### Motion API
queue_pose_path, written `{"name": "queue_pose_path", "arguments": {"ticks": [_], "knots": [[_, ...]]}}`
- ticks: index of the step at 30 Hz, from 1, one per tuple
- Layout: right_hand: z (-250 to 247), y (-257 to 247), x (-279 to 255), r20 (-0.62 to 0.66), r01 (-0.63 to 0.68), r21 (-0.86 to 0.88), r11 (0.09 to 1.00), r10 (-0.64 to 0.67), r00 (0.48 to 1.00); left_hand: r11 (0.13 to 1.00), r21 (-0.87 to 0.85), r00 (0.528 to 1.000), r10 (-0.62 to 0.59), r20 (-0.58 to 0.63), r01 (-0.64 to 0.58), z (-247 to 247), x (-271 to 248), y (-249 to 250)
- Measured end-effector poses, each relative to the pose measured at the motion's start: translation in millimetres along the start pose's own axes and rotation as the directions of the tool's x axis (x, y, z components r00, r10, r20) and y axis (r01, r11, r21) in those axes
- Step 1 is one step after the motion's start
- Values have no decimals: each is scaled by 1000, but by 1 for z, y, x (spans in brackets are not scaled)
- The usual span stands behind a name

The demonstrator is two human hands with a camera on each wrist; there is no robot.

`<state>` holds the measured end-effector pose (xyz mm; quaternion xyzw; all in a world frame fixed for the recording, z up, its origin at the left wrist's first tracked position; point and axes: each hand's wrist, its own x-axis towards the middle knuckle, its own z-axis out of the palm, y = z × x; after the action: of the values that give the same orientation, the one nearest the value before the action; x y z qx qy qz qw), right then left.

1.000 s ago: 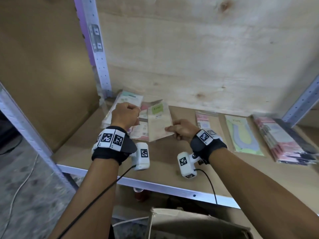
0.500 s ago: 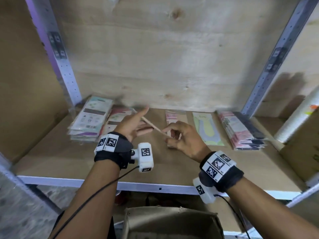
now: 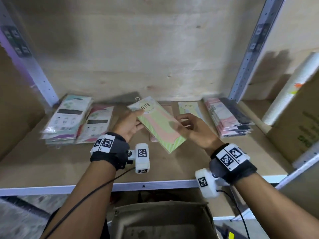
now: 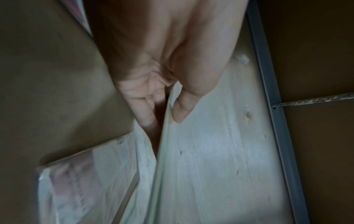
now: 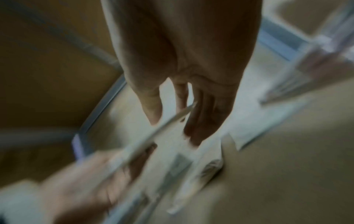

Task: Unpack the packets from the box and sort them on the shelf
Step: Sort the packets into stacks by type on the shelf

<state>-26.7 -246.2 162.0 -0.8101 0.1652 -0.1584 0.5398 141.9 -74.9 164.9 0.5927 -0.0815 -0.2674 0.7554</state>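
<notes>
Packet point(image 3: 156, 124) turned face-up; left hand point(image 3: 128, 125) pinches top, right hand point(image 3: 196, 131) side.

Matt wooden shelf point(image 3: 172, 168), glossy plastic packets point(image 3: 69, 118), cardboard box point(image 3: 160, 219)

- The shelf point(image 3: 51, 163) is a brown board with a pale metal front rim point(image 3: 155, 184), a plywood back wall point(image 3: 138, 57) and perforated metal uprights point(image 3: 245, 66) at its sides.
- Far left, a stack of white-and-teal packets point(image 3: 69, 116) lies flat near the back.
- Just beside it, touching, a stack of red-and-white packets point(image 3: 98, 123).
- Mid-shelf, a pink packet point(image 3: 152, 139) lies flat, mostly hidden.
- Right of the middle, a single green packet point(image 3: 188, 107) lies flat by the back wall.
- Against the right upright, a stack of pink and dark packets point(image 3: 229, 118).
- Beyond that upright, a white roll point(image 3: 290, 94) leans by a cardboard carton point(image 3: 298, 128).
</notes>
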Motion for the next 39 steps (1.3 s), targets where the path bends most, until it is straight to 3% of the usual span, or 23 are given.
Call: {"name": "queue_pose_path", "arguments": {"ticks": [2, 4, 11, 14, 20, 23, 25, 30, 32, 35, 39], "knots": [[-6, 6, 1, 84, -137, 158, 978, 125, 989, 1000, -9, 999, -25, 22, 26, 4, 3, -7], [-10, 13, 0, 147, -198, 226, 954, 167, 975, 999, 15, 999, -42, 13, 42, 7, 7, -14], [-16, 21, -4, 191, -132, 178, 975, 97, 977, 981, 193, 974, 22, -227, 23, -2, 18, -24], [-17, 26, -8, 198, -132, 172, 976, 97, 975, 963, 270, 962, 62, -265, 13, -5, 16, -26], [-12, 31, -19, 234, -189, 61, 980, 170, 957, 969, 218, 988, -91, -127, 117, -15, 9, -20], [-10, 32, -20, 238, -171, 96, 981, 144, 960, 989, 55, 983, -126, -134, 135, -14, -2, -17], [-10, 29, -20, 208, -177, 163, 971, 141, 968, 989, -72, 990, -130, -61, 125, -7, -9, -19], [-5, 23, -17, 117, -228, 372, 900, 198, 973, 965, 226, 951, -191, 245, 135, 15, -28, -41], [-4, 21, -17, 96, -236, 394, 888, 216, 972, 947, 304, 929, -199, 312, 101, 18, -31, -46], [-4, 21, -13, 46, -249, 353, 902, 249, 967, 929, 369, 941, -152, 301, 32, 20, -29, -46], [-5, 24, -2, 5, -257, 260, 931, 265, 964, 902, 428, 987, -8, 163, -64, 27, -18, -49]]}}
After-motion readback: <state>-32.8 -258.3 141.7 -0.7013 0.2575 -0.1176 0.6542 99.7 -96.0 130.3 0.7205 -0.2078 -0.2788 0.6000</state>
